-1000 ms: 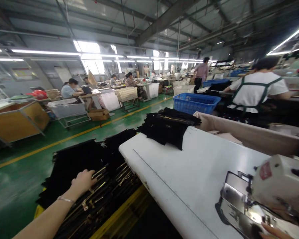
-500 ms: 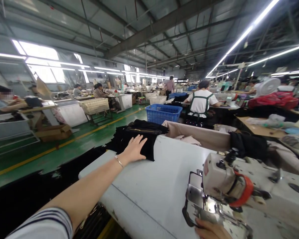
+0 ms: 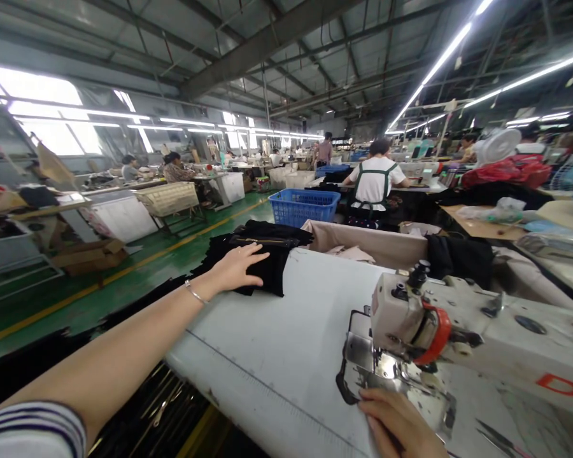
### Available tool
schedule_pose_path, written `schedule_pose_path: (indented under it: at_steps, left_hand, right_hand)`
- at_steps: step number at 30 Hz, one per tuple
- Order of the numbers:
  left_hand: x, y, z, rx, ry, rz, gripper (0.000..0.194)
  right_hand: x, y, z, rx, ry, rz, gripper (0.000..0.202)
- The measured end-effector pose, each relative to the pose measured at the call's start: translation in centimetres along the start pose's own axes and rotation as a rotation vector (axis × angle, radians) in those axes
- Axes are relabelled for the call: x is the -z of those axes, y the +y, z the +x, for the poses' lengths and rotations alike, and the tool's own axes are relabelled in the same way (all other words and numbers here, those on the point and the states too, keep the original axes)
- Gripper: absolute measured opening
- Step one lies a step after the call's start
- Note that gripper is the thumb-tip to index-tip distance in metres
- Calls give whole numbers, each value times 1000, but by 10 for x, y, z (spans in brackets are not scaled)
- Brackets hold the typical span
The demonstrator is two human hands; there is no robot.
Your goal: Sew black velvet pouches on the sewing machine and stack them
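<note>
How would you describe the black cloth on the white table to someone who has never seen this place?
Find the white table with the sewing machine. On its far left corner lies the black cloth, with a gold zip running across it. Unlike the dark pile lower down beside the table, it lies on top.

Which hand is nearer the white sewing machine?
The right hand, close by the white sewing machine; the left hand is out over the black fabric pieces.
</note>
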State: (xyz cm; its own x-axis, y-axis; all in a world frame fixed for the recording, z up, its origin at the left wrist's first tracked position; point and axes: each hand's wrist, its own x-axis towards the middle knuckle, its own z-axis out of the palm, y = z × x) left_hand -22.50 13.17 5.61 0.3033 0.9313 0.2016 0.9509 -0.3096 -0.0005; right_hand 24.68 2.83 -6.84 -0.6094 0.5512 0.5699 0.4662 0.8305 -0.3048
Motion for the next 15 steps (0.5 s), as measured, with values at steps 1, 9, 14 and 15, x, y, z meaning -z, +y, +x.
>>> schedule_pose_path:
  at_steps: [1,9,14,15]
  left_hand:
    - [-4,8,-4,-4,-3,6,72]
    - [8,30,-3,163,74,3,37]
    - [91,60,3,288,221,37,42]
    - [105,74,-4,274,205,33,42]
  right_hand:
    - [0,-1,0,-7,-10,-1,21]
    - [-4,-8,-4,-124,-51,67,21]
    - [0,-12,-4,-224,-47,162,21]
    - [3,-14,-3,-266,-45,193,21]
